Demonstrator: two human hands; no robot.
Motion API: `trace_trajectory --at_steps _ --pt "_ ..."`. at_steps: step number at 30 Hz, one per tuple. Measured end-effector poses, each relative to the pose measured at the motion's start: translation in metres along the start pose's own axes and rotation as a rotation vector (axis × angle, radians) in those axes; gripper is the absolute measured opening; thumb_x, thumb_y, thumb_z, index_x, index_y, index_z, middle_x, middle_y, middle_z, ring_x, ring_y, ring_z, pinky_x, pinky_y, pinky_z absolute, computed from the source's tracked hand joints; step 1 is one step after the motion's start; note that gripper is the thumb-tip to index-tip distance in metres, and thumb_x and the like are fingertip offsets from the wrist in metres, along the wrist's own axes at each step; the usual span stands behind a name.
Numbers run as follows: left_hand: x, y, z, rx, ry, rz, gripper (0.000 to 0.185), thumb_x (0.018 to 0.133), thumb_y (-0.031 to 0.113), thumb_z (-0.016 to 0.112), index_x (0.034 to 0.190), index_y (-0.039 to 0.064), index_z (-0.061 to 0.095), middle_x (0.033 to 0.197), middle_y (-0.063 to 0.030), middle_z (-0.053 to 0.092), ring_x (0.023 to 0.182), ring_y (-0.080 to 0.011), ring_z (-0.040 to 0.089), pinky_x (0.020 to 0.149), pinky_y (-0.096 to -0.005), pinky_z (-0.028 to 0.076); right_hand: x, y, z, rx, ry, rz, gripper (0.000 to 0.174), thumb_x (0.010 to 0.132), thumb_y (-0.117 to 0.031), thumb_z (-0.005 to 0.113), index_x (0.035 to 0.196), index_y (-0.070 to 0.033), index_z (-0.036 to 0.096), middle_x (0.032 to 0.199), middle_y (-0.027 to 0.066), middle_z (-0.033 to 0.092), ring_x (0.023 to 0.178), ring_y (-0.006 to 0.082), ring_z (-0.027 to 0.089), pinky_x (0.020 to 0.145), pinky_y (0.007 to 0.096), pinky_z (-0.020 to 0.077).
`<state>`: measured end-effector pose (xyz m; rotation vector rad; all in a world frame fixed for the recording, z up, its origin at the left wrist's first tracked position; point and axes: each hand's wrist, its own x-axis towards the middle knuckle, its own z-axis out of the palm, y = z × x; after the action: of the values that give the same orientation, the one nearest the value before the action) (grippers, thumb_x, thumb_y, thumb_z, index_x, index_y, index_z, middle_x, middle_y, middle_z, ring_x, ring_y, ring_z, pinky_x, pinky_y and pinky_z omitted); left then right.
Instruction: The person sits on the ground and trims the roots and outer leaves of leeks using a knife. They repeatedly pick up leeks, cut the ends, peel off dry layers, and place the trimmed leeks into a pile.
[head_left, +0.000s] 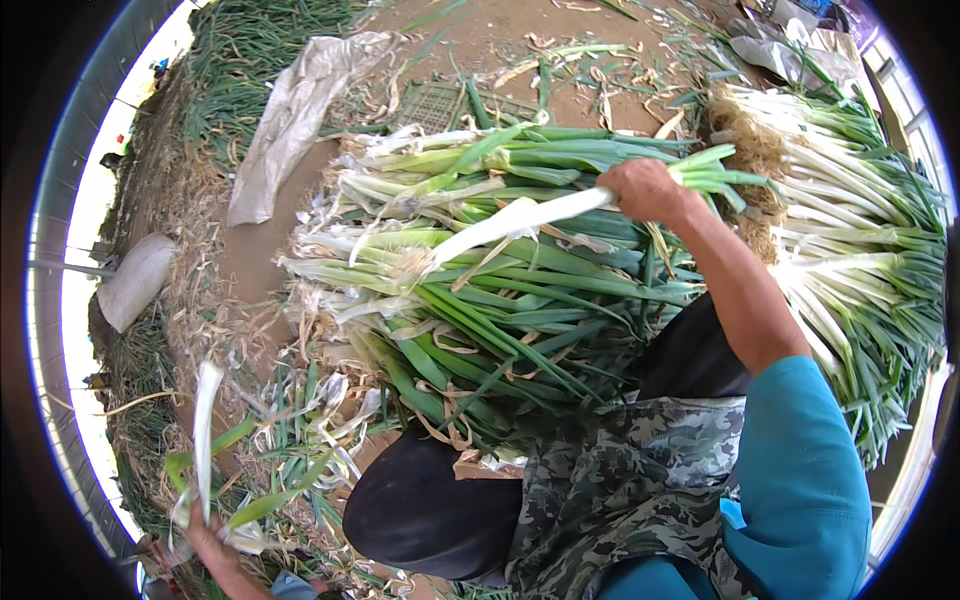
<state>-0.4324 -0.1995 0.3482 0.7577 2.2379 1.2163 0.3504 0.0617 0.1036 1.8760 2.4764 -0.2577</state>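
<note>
In my right hand (645, 187) is a large green onion, gripped near its cut green tops. Its clean white stalk (525, 221) slants down-left, with the roots over a heap of unpeeled green onions (525, 300). My left hand (210, 536) is at the lower left, far from the right one, and closes on a bundle of outer leaves with a long white piece (204, 435) standing upright and green strips trailing. Fingers there are partly hidden by the leaves. To the right, cleaned green onions (840, 202) lie stacked with their roots towards the heap.
Beyond the heap lie a green plastic crate (431, 106) and a pale woven sack (289, 120). Peelings (330, 427) litter the ground beside my left knee (427, 510). More green onions (247, 45) are piled at the upper left. Another pale sack (139, 281) sits at the left.
</note>
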Motion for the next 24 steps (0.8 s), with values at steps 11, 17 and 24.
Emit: trace_trajectory --at_steps 11,17,24 --pt "-0.162 -0.008 0.401 -0.721 -0.879 0.125 0.090 0.066 -0.015 0.080 0.147 0.003 0.045 0.122 -0.0106 0.065 0.102 -0.0228 0.068 0.085 -0.0388 0.061 -0.005 -0.123 -0.048 0.449 -0.521 -0.324 0.023 0.080 -0.022 0.074 0.101 -0.014 0.075 0.086 0.0081 0.074 0.082 0.0280 0.071 0.074 0.0426 0.0535" --pt "-0.138 -0.011 0.409 -0.325 -0.945 0.427 0.091 0.078 0.001 0.082 0.155 0.006 0.035 0.134 -0.0179 0.058 0.114 -0.0252 0.063 0.098 -0.0371 0.054 -0.003 -0.114 -0.052 0.518 -0.729 -0.365 0.026 0.075 -0.021 0.081 0.098 -0.009 0.077 0.083 0.0071 0.073 0.078 0.0235 0.068 0.072 0.0390 0.0514" --pt "-0.139 -0.009 0.395 -0.175 -1.374 0.524 0.064 0.082 0.010 0.081 0.141 0.008 0.057 0.137 -0.0129 0.061 0.121 -0.0256 0.061 0.098 -0.0341 0.050 0.001 -0.107 -0.037 0.550 -0.989 -0.458 0.027 0.073 -0.015 0.081 0.100 -0.013 0.079 0.087 0.0012 0.075 0.080 0.0166 0.067 0.071 0.0343 0.0502"
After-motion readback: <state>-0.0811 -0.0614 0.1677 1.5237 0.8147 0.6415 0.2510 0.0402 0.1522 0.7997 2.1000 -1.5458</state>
